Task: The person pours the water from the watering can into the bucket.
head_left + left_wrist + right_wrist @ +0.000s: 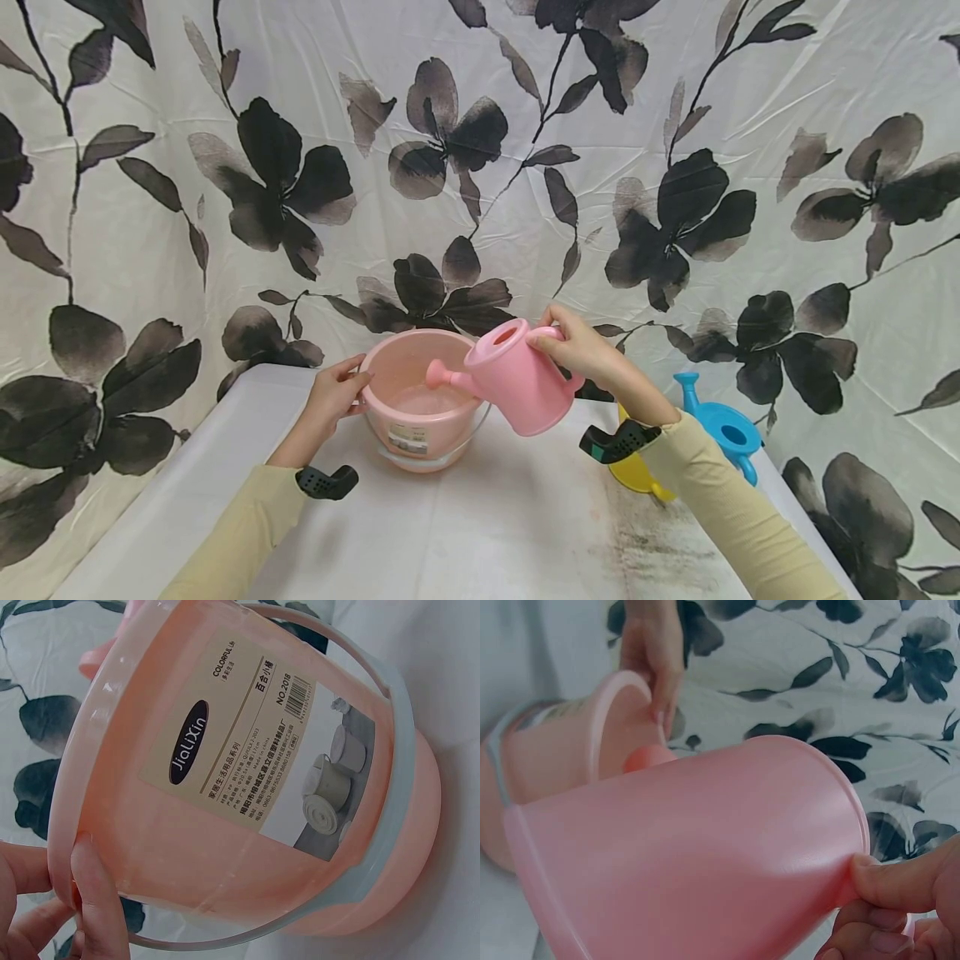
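A pink watering can [525,387] hangs tilted to the left, its handle gripped by my right hand [581,342]. Its spout reaches over the rim and into a peach bucket [420,417] standing on the table. With thumb and fingers my left hand [333,392] pinches the bucket's left rim. In the left wrist view the bucket's paper label [255,750] and its grey carrying handle [375,862], hanging down along the outside, show clearly. The right wrist view has the can's wall [705,840] up close, with my right thumb [892,881] at its top edge.
A blue watering can [723,429] stands at the table's right side. Beside it, a yellow watering can [633,473] is partly covered by my right forearm. Dark smudges [660,542] mark the white tabletop [465,542] at front right. Flowered cloth [525,208] hangs behind.
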Available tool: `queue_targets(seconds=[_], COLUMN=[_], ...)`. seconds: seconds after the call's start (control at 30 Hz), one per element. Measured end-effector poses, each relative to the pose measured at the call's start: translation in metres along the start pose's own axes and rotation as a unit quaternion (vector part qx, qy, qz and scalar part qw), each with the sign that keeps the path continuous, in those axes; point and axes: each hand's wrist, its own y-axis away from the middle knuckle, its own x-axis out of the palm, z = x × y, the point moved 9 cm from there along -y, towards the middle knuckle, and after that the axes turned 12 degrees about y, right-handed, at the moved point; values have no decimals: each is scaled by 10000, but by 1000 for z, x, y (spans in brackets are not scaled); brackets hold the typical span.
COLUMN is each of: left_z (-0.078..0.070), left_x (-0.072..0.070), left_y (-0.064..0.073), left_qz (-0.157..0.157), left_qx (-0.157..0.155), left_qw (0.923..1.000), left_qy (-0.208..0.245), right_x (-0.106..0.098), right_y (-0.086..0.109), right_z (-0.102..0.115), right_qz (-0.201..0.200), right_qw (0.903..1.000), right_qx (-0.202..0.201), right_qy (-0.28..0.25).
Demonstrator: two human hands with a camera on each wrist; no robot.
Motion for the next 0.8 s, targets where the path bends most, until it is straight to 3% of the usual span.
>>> queue_targets(seconds=[0.37, 0.8], left_z=[0, 1], left_x=[-1, -1], left_y=[0, 0], left_qz=[4, 20], left_qx=[3, 20], left_qw=[10000, 10000], left_qy=[11, 22], right_x=[1, 3], right_y=[1, 1], right_z=[4, 4], right_qz=[-25, -12], right_qw=[9998, 10000], right_qx=[-150, -40], right_qy=[-87, -17])
